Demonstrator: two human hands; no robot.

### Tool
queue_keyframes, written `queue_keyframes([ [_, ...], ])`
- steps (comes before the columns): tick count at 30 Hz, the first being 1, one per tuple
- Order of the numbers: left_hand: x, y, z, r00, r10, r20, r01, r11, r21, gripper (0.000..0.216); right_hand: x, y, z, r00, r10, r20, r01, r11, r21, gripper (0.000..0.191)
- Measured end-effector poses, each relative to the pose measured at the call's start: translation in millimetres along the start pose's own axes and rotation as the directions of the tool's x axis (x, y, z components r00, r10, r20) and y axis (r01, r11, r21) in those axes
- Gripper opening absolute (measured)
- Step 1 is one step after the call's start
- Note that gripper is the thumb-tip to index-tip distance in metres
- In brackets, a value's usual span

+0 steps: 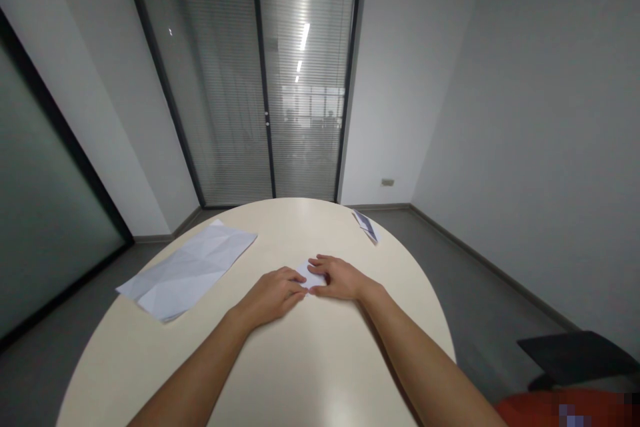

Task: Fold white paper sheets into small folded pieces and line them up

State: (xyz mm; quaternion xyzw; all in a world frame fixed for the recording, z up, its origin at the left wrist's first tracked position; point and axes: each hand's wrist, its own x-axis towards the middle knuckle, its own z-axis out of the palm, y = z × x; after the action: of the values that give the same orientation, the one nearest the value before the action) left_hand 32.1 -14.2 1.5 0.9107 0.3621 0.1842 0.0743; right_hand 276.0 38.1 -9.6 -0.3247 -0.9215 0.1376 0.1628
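A small folded piece of white paper (311, 275) lies on the round table between my two hands. My left hand (276, 293) reaches in from the left, its thumb and fingers closed at the paper's left and near edge. From the right, my right hand (339, 278) curls over the other side, with its thumb at the near edge and its fingertips on the far part. Both thumbs almost meet at the near corner. My hands cover much of the paper, so its full shape is hidden.
Creased white sheets (195, 273) lie at the table's left, one corner reaching its edge. A folded paper piece (367, 227) rests near the far right edge of the cream table (300, 360). A black and red chair (575, 357) stands at lower right. Glass panels with blinds (240, 93) are beyond.
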Motion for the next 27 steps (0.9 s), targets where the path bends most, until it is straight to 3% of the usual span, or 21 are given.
queue_keyframes([
  [13,9.1,8.7,15.0,0.988,-0.134,-0.07,0.14,0.986,0.091,0.027,-0.2,6.6,4.6,1.0,0.012,0.014,-0.013,0.997,0.075,0.065],
  [27,-0.1,16.6,-12.2,0.994,-0.029,0.108,0.033,0.999,-0.035,0.04,-2.5,11.5,3.2,1.0,0.012,-0.006,-0.011,0.997,0.078,0.064],
])
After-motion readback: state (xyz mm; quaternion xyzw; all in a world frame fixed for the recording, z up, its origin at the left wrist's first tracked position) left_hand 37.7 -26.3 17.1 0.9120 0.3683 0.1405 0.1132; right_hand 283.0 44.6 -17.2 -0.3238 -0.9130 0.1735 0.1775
